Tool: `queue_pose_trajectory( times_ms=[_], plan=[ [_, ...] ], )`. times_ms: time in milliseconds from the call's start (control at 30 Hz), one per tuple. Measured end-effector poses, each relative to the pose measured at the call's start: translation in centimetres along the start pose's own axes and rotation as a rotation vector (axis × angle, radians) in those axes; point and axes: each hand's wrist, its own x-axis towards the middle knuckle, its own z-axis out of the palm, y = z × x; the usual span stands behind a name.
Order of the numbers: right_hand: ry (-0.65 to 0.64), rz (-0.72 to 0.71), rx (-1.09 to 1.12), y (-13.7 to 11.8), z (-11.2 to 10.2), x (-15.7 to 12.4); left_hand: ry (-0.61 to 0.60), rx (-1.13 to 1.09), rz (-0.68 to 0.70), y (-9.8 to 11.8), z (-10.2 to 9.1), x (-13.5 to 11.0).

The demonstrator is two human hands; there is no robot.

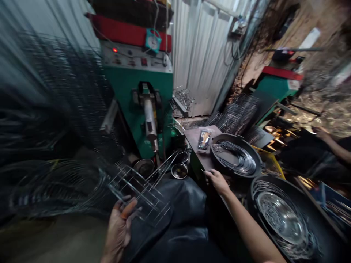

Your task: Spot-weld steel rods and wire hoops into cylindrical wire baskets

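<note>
My left hand (119,226) is low in the middle, fingers curled round the near edge of a wire rack frame (142,188) that slants up toward the machine. My right hand (218,179) reaches out to the right and pinches a thin wire piece (203,170) at the edge of a brown table (196,137). Just beyond that hand a black round pan (236,155) holds a fan of bent wire pieces. A second, larger black pan (287,215) with more wire pieces lies by my right forearm.
A green and red machine (137,84) stands ahead, small metal bowls (179,170) at its foot. Stacks of wire racks (55,120) fill the left, blurred. A packet (204,140) lies on the table. Another person's arm (333,144) shows at the right near a second green machine (276,86).
</note>
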Motion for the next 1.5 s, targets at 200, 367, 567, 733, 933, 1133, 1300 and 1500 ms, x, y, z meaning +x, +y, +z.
queue_pose_trajectory(
  times_ms=[200, 367, 567, 733, 933, 1133, 1300, 1500],
  plan=[
    [-0.218, -0.181, -0.036, -3.8, 11.1, 2.3, -0.014, -0.014, 0.024, -1.1, -1.1, -0.1],
    [-0.281, -0.170, 0.103, -4.4, 14.1, 2.9, -0.024, -0.058, 0.042, -1.6, -1.5, 0.5],
    [-0.274, -0.234, 0.182, -4.6, 15.4, 3.3, -0.047, -0.081, 0.013, -1.7, -1.3, 1.0],
    [-0.256, -0.267, 0.273, -4.9, 16.7, 3.9, -0.030, -0.112, -0.026, -2.0, -0.9, 1.4],
    [-0.278, -0.255, 0.293, -5.2, 17.8, 4.7, -0.014, -0.116, -0.036, -1.7, -1.2, 2.4],
    [-0.265, -0.209, 0.342, -4.9, 18.8, 5.8, 0.022, -0.121, -0.035, -1.1, -1.0, 3.2],
    [-0.264, -0.166, 0.371, -4.6, 19.6, 6.8, 0.044, -0.129, -0.036, -1.3, -0.9, 4.0],
    [-0.259, -0.146, 0.388, -4.7, 20.4, 8.4, 0.057, -0.118, -0.053, -1.0, -0.3, 5.2]
  ],
)
